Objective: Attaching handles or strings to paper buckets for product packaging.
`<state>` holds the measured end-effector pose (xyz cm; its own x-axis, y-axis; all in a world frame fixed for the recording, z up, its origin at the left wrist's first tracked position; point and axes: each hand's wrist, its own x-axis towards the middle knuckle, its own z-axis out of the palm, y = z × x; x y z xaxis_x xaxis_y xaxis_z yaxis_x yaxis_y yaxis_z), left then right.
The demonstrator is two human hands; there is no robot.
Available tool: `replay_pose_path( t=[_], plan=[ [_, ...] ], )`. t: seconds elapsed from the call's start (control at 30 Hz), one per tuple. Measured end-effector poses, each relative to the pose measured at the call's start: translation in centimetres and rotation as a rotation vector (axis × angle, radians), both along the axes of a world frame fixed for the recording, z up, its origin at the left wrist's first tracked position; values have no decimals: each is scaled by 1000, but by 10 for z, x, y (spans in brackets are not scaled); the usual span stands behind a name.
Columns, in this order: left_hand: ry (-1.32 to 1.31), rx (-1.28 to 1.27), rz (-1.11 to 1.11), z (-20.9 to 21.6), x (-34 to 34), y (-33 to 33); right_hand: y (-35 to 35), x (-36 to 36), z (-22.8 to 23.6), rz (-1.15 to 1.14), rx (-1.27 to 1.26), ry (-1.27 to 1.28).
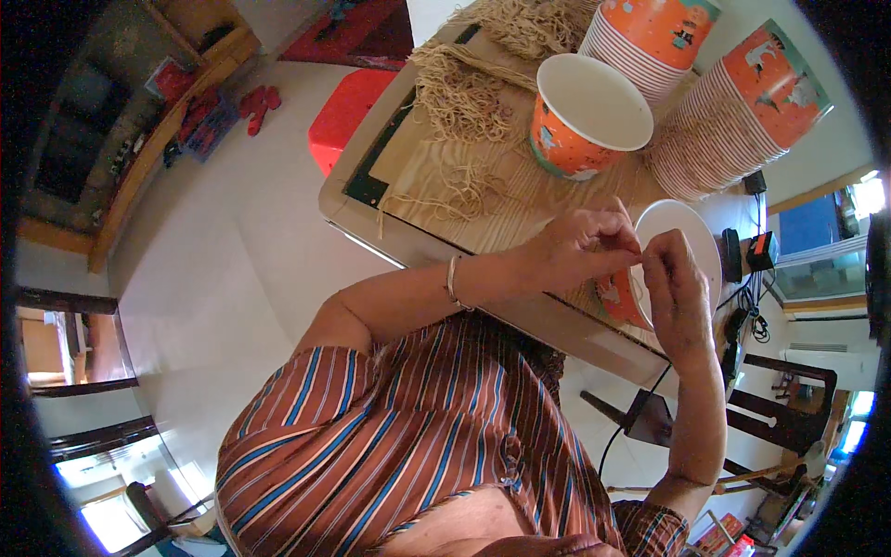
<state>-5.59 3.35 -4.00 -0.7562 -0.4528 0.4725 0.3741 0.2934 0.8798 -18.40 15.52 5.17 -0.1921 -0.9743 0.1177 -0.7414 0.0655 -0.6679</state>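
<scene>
Above a paper cup [698, 227] with a white inside and orange printed wall, both of my hands come together at the fingertips. My left hand [587, 241] is closed in a pinch, and a bangle circles its wrist. My right hand [676, 283] pinches too, its fingers bent down and touching or nearly touching the left ones. Whatever they hold is too small or too hidden to make out. Just beyond the left hand stands another orange paper cup [594, 107], upright and open. Loose tan noodle-like strands [469, 190] lie on the table to its left.
On the wooden table [520, 223], a thick pile of tan strands [464, 93] lies at the far left. Two tall stacks of nested cups, one upright [650, 42] and one leaning [742, 111], stand behind. Black cables [756, 316] hang past the right edge. A red stool [348, 116] sits left.
</scene>
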Motion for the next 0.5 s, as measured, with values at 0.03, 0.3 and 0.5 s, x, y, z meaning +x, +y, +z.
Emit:
replay_pose_path(
  t=[0.03,0.3,0.5],
  plan=[
    [19,37,-37,0,0,-1,0,-1,-1,32,-29,2],
    [114,-54,-117,-3,-9,-13,-3,5,-5,-172,-58,-257],
    [219,-232,-116,-2,-14,-23,1,5,-5,-317,-182,-462]
  ],
)
